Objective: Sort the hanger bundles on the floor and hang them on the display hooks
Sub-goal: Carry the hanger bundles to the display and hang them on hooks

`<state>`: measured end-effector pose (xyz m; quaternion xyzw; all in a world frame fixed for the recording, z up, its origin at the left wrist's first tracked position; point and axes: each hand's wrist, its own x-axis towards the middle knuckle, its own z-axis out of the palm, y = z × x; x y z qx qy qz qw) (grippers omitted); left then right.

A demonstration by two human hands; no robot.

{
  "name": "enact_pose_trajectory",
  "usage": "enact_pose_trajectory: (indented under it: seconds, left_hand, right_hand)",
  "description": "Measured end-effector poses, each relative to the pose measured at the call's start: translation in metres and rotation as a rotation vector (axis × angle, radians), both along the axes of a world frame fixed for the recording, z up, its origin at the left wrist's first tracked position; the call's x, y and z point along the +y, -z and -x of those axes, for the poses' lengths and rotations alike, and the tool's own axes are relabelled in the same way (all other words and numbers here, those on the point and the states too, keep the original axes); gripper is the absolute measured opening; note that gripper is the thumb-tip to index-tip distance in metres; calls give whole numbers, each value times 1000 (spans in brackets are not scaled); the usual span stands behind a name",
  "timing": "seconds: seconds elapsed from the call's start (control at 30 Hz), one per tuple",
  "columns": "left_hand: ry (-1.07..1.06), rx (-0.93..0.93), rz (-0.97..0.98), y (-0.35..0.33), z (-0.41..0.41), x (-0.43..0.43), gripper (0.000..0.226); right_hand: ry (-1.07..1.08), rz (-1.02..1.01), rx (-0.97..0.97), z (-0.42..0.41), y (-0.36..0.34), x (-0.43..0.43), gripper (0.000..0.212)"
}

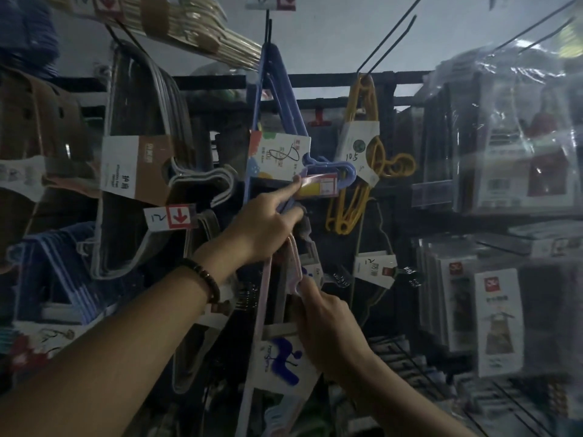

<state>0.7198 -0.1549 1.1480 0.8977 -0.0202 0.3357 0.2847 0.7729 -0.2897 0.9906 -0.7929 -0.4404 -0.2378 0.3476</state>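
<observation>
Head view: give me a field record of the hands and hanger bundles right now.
left hand: grips the top of the pink hanger bundle, index finger on a price tag
right hand: holds the same bundle lower down, by its card
hooked yet: cannot tell, top hidden
blue hanger bundle: hangs on a hook above the left hand
yellow hanger bundle: hangs to its right

Held pink hanger bundle (266,280): top hidden behind the left hand (265,225), lower end cut by the bottom edge; its label (279,361): print smeared, unreadable; beige hanger bundle (202,29): cut by the top edge; packets (511,146) at right: blurred under glare on clear wrap, lettering too small to tell.
</observation>
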Motion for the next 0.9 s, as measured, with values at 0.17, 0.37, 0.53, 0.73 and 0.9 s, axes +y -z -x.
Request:
enact_pose_trajectory:
  seconds: [0.17, 0.37, 0.53, 0.73, 0.9]
  left_hand:
    - [-200, 42, -268, -11, 7, 9, 54]
    - [-304, 26, -390, -12, 10, 6, 60]
    - [-346, 34, -479, -8, 9, 6, 76]
    - [-354, 34, -466, -1, 8, 4, 88]
    - [-372, 28, -477, 5, 6, 3, 94]
  right_hand:
    - [68, -42, 1, -25, -12, -16, 6]
    - [133, 3, -4, -68, -22, -17, 11]
    - [198, 89, 12, -104, -29, -10, 12]
    - [236, 85, 120, -130, -52, 17, 14]
    - [294, 115, 204, -155, -50, 46, 26]
